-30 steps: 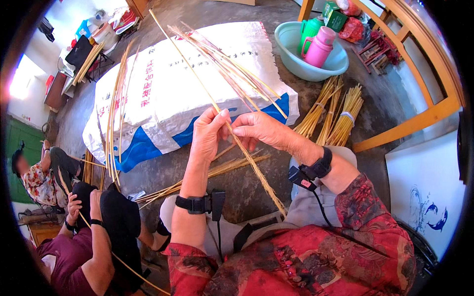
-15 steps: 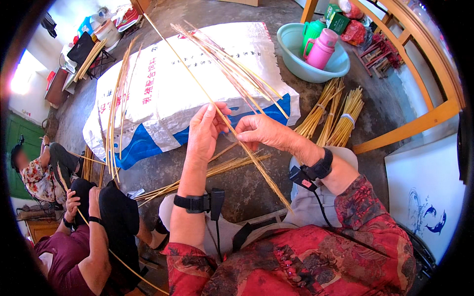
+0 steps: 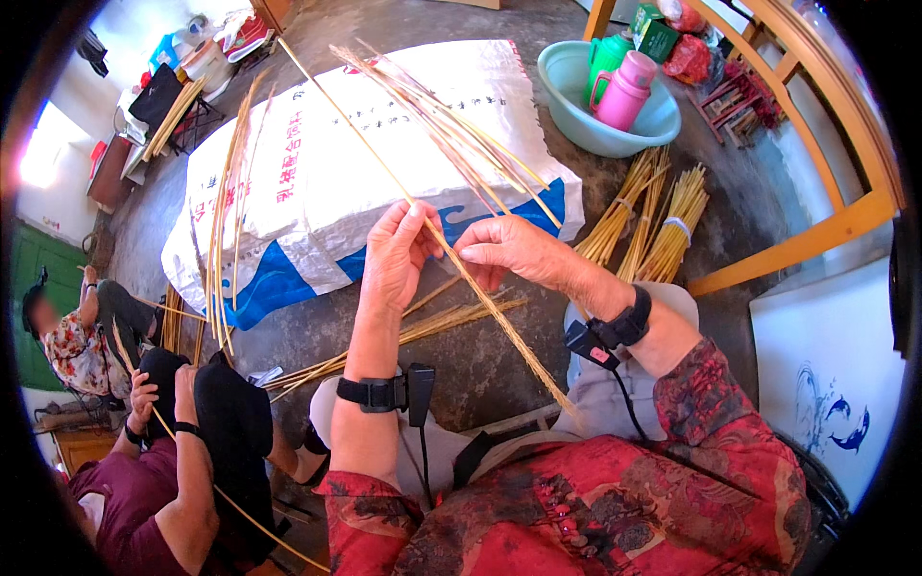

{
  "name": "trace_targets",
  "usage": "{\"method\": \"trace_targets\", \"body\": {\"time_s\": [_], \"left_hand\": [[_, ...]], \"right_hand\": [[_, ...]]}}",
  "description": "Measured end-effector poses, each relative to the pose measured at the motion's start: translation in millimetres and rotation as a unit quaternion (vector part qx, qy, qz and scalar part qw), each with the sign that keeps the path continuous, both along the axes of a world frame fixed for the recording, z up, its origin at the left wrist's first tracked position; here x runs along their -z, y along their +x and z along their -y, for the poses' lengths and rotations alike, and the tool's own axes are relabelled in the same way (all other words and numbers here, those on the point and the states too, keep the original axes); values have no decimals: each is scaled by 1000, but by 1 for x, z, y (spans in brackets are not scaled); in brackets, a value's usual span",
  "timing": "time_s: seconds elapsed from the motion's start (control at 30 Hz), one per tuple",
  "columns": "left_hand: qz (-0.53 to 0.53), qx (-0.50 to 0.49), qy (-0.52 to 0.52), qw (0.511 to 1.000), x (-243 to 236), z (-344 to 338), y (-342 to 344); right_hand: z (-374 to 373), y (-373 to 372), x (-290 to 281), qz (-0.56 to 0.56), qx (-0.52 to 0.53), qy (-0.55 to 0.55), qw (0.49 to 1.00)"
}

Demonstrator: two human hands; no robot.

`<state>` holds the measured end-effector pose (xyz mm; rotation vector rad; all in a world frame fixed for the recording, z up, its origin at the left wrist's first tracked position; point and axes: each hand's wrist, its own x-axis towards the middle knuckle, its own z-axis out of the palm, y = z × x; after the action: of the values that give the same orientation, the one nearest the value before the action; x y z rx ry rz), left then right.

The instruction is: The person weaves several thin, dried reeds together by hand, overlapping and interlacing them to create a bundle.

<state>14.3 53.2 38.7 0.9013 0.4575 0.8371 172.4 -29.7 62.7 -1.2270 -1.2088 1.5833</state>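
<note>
Your left hand (image 3: 403, 254) is closed in a pinch, thumb and forefinger on one long stalk (image 3: 499, 316). Your right hand (image 3: 499, 252) is just to the right, fingers curled and narrow, tips at the same stalk; whether they grip it or only touch it, you cannot tell from this view. The stalk slants from the far left, above the white sack (image 3: 331, 197), down through your hands; its bushy end points near and right, toward your lap. The sack lies beyond your hands, its near edge blue. On it rest two groups of stalks, a left group (image 3: 228, 173) and a right group (image 3: 451, 134). Loose stalks (image 3: 423, 332) lie on the floor (image 3: 471, 384), between the sack and your knees. To the right of the sack, two bundles stand out, a tied bundle (image 3: 676, 223) and a looser bundle (image 3: 605, 230). Beyond these, a pale blue basin (image 3: 567, 120) holds a green flask (image 3: 601, 62) and a pink flask (image 3: 624, 94). You wear a black strap on each wrist. At your near left, a co-worker (image 3: 144, 490) in a maroon top has both hands at another stalk (image 3: 271, 533).
</note>
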Motion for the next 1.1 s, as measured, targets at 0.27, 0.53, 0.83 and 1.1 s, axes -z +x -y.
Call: {"method": "trace_targets", "body": {"time_s": [0.27, 0.53, 0.83, 1.1], "left_hand": [[-33, 5, 20, 999, -2, 2, 0], [-37, 6, 18, 999, 3, 5, 5], [-18, -2, 19, 1000, 2, 2, -1], [7, -30, -19, 999, 5, -8, -8]], "right_hand": [[-1, -1, 4, 19, -8, 7, 1000], [1, -9, 15, 36, 22, 22, 999], [0, -8, 23, 76, -2, 124, 989], [13, 7, 0, 10, -7, -2, 1000]]}}
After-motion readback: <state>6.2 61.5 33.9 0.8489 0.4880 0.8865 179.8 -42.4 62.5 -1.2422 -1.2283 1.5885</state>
